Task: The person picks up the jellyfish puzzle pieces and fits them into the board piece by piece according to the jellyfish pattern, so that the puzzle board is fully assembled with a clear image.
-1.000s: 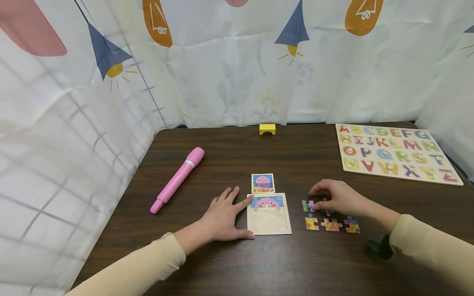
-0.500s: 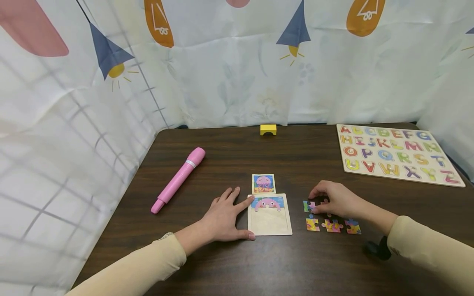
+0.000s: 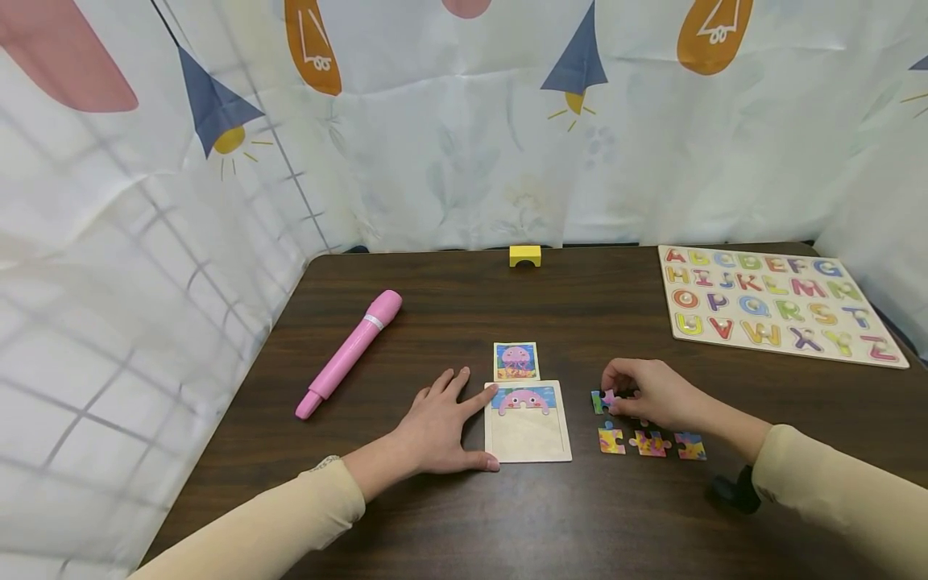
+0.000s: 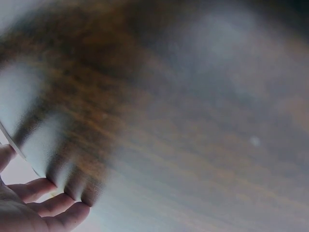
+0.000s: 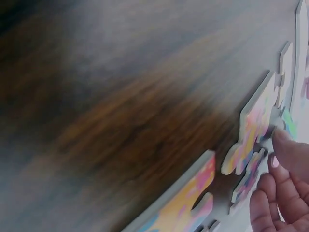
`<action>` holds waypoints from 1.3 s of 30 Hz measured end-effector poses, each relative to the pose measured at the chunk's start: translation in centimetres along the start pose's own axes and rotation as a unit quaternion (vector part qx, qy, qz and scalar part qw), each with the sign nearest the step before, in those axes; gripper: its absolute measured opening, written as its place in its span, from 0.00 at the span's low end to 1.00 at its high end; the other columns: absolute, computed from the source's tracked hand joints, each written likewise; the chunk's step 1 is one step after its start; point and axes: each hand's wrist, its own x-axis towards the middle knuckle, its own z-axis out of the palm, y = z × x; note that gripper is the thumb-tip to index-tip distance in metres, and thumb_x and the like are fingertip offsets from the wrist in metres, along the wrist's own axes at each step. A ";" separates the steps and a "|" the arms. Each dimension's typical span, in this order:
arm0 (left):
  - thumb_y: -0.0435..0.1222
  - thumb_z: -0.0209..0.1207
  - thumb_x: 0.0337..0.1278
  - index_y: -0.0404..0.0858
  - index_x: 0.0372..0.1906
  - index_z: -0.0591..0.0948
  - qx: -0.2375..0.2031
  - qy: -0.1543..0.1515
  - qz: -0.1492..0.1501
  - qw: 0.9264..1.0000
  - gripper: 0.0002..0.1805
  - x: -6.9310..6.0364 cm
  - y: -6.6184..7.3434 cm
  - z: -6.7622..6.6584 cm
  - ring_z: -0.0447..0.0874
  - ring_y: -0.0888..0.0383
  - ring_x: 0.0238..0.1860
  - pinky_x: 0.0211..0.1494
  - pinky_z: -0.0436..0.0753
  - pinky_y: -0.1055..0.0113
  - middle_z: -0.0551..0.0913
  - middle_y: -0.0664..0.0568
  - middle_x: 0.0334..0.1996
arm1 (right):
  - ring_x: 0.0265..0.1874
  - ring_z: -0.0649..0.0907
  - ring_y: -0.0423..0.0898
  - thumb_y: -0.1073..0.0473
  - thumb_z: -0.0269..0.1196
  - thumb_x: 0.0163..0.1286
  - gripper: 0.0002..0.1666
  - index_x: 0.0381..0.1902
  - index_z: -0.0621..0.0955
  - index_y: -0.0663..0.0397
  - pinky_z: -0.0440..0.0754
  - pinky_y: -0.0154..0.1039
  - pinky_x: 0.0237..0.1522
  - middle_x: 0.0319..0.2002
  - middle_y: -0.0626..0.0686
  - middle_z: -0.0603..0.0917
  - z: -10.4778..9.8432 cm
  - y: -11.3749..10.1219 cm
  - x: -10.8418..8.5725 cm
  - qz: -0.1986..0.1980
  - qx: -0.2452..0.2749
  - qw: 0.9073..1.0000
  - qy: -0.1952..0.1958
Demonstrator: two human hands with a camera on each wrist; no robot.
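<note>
The left hand (image 3: 441, 427) lies spread at the left side of the square puzzle board (image 3: 528, 439), forefinger and thumb on its edge. Pink artwork fills the board's top strip. A small jellyfish picture card (image 3: 516, 361) touches its upper edge. To the right, the right hand (image 3: 656, 395) pinches a green-and-pink puzzle piece (image 3: 600, 402) between thumb and forefinger, hiding another piece partly. Below lie a yellow piece (image 3: 611, 441), a pink-yellow piece (image 3: 650, 444) and a blue-yellow piece (image 3: 690, 446). The right wrist view shows the fingertips close above the pieces.
A pink marker-like stick (image 3: 350, 354) lies at the left of the dark table (image 3: 435, 306). The yellow arch block (image 3: 525, 255) stands at the back edge. An alphabet board (image 3: 783, 306) covers the back right. Patterned curtains hang behind and at both sides.
The right hand has shifted slightly left, and the green-and-pink piece has moved a little left and tilted with it. The left hand and the board have stayed in place.
</note>
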 end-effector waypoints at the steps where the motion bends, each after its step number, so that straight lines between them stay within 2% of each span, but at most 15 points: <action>1: 0.73 0.65 0.45 0.60 0.80 0.60 0.000 0.000 0.000 1.000 0.56 0.0 0.0 0.0 0.52 0.36 0.80 0.73 0.66 0.36 0.56 0.40 0.81 | 0.29 0.77 0.35 0.63 0.70 0.66 0.09 0.37 0.80 0.49 0.77 0.33 0.32 0.31 0.42 0.82 0.0 -0.1 0.0 0.000 0.003 1.000 0.001; 6: 0.73 0.64 0.45 0.59 0.80 0.61 -0.001 -0.001 0.003 1.000 0.56 0.0 0.0 0.0 0.52 0.35 0.80 0.73 0.66 0.35 0.56 0.39 0.81 | 0.28 0.77 0.36 0.63 0.68 0.70 0.05 0.36 0.81 0.49 0.78 0.33 0.29 0.30 0.43 0.82 0.0 -0.5 0.4 0.007 0.019 1.000 0.010; 10: 0.73 0.64 0.45 0.59 0.80 0.61 -0.002 -0.001 0.004 1.000 0.56 -0.1 0.0 0.0 0.52 0.35 0.80 0.73 0.65 0.35 0.56 0.39 0.81 | 0.31 0.78 0.39 0.61 0.67 0.71 0.02 0.38 0.82 0.50 0.78 0.32 0.35 0.33 0.44 0.83 0.1 -0.9 0.9 0.011 0.036 0.999 0.019; 14: 0.73 0.64 0.45 0.59 0.80 0.60 -0.001 -0.003 0.001 1.000 0.56 0.0 0.0 0.0 0.52 0.35 0.80 0.73 0.65 0.35 0.55 0.40 0.81 | 0.32 0.83 0.43 0.62 0.64 0.74 0.04 0.43 0.81 0.55 0.82 0.34 0.36 0.34 0.49 0.84 0.4 -1.8 1.5 0.023 0.090 0.996 0.008; 18: 0.73 0.64 0.45 0.60 0.80 0.60 0.000 -0.001 0.001 1.000 0.56 0.0 0.0 0.0 0.52 0.35 0.80 0.73 0.66 0.36 0.55 0.40 0.81 | 0.31 0.86 0.45 0.64 0.63 0.74 0.08 0.48 0.80 0.61 0.86 0.35 0.36 0.36 0.54 0.83 0.9 -2.8 2.2 0.044 0.152 0.987 -0.008; 21: 0.73 0.64 0.45 0.60 0.80 0.61 0.002 0.001 0.002 1.000 0.56 0.0 0.0 0.1 0.53 0.36 0.80 0.73 0.66 0.37 0.56 0.40 0.81 | 0.32 0.87 0.46 0.66 0.64 0.72 0.12 0.51 0.81 0.65 0.87 0.35 0.38 0.38 0.56 0.82 1.3 -3.5 2.9 0.051 0.179 0.982 -0.017; 28: 0.74 0.64 0.45 0.60 0.80 0.60 -0.001 -0.004 -0.001 1.000 0.56 0.1 -0.1 0.0 0.52 0.35 0.81 0.73 0.65 0.36 0.55 0.40 0.81 | 0.31 0.83 0.43 0.65 0.73 0.63 0.19 0.51 0.82 0.64 0.85 0.33 0.37 0.40 0.56 0.83 2.3 -5.0 4.0 0.055 0.159 0.985 -0.031; 39: 0.74 0.63 0.45 0.60 0.80 0.61 0.004 0.002 0.006 1.000 0.56 0.0 -0.1 0.0 0.53 0.35 0.80 0.73 0.66 0.36 0.56 0.38 0.81 | 0.28 0.83 0.40 0.67 0.75 0.57 0.18 0.43 0.81 0.59 0.84 0.34 0.33 0.35 0.52 0.82 4.8 -7.3 5.2 0.036 0.139 0.988 -0.052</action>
